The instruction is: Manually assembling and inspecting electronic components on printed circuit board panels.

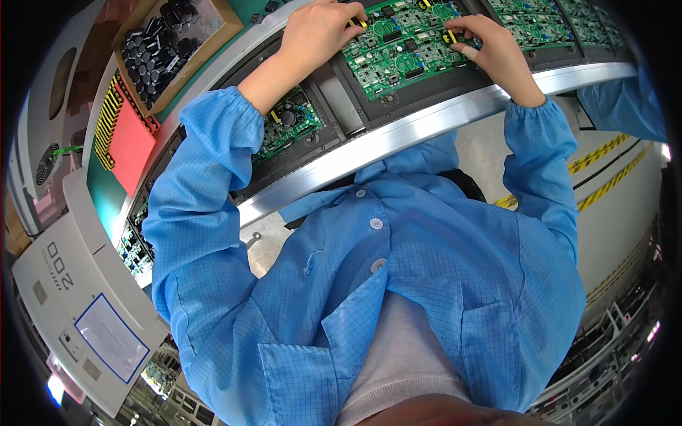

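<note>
A panel of green circuit boards lies in a dark carrier frame at the top of the view. Over its left side my left hand is closed, thumb and finger pinching a small yellow-and-black component at the board. My right hand pinches another small yellow-and-black part at the panel's right side. Both parts are partly covered by fingers, and I cannot tell how firmly they sit in the board. Another yellow part stands at the board's top edge.
A silver rail runs between my body and the boards. At left, a cardboard box holds many black cylindrical components, near a red sheet. More boards lie at right. A blue sleeve shows at the right edge.
</note>
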### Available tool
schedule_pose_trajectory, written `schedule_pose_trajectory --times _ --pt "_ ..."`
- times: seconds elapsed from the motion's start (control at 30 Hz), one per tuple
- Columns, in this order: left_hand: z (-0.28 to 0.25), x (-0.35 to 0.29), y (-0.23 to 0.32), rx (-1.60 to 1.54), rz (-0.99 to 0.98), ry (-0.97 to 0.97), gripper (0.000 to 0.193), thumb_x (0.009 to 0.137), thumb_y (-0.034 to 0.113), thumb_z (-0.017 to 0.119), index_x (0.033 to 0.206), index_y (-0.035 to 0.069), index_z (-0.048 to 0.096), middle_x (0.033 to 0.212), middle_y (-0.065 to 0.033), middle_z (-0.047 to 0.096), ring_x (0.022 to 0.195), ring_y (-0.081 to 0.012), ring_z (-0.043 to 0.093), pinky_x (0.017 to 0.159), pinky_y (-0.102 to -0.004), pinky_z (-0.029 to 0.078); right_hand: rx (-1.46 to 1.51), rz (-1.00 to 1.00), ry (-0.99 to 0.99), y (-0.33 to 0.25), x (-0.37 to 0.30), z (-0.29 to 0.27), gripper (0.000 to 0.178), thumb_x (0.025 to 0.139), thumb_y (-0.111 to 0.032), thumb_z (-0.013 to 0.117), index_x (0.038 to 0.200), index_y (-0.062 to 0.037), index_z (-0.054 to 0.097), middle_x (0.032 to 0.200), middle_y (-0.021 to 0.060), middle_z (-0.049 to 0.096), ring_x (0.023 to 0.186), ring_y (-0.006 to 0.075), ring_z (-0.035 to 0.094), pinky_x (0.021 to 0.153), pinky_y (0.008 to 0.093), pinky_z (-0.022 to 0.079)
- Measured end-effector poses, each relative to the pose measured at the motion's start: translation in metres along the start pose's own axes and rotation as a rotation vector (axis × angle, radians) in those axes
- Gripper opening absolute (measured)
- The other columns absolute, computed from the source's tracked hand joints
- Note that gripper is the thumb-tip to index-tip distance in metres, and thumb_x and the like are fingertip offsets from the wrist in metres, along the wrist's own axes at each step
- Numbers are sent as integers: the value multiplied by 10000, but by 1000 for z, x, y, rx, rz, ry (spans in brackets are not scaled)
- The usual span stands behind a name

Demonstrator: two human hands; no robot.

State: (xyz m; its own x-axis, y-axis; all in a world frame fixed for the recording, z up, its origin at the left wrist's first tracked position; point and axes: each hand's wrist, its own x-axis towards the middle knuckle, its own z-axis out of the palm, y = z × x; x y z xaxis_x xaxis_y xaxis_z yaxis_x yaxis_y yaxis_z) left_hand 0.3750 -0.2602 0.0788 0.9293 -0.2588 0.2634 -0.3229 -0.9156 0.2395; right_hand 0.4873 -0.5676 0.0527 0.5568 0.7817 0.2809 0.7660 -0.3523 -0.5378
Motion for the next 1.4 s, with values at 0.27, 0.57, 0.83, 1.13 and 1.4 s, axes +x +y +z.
schedule_pose_trajectory --times 0.27,0.57,0.83,1.13,1.4 --pt "5 1 3 -38 -3 9 162 809 157 782 936 97 701 806 -91 717 864 -307 657 754 -423 534 -126 -62 29 -40 11 -22 165 760 -65 782 916 -45 731 862 139 681 836 331 658 750 426 537" --pt "-1 -2 -1 -109 110 137 152 796 186 788 893 97 711 805 -91 715 862 -307 656 761 -423 535 -231 -70 5 -49 18 -19 157 766 -91 779 913 -52 738 853 130 690 843 327 654 769 432 531" --pt "4 -2 -7 9 80 26 138 802 183 773 900 101 722 855 -90 718 876 -315 659 792 -423 533 -379 -86 -11 -18 7 -4 293 822 -112 814 1104 -135 738 969 67 686 912 321 666 773 415 547" --pt "-15 1 11 -205 9 84 179 814 184 769 933 54 739 881 -105 692 912 -340 662 818 -420 543 -382 -153 2 -21 7 -6 297 806 -101 816 1089 -142 737 933 67 669 870 303 655 750 411 525" --pt "-19 -11 37 -416 -18 -106 207 803 263 810 836 65 760 798 -125 682 885 -314 671 810 -406 540 -370 -142 -11 -16 7 -2 285 819 -106 812 1090 -136 729 901 79 653 851 319 646 753 423 521"
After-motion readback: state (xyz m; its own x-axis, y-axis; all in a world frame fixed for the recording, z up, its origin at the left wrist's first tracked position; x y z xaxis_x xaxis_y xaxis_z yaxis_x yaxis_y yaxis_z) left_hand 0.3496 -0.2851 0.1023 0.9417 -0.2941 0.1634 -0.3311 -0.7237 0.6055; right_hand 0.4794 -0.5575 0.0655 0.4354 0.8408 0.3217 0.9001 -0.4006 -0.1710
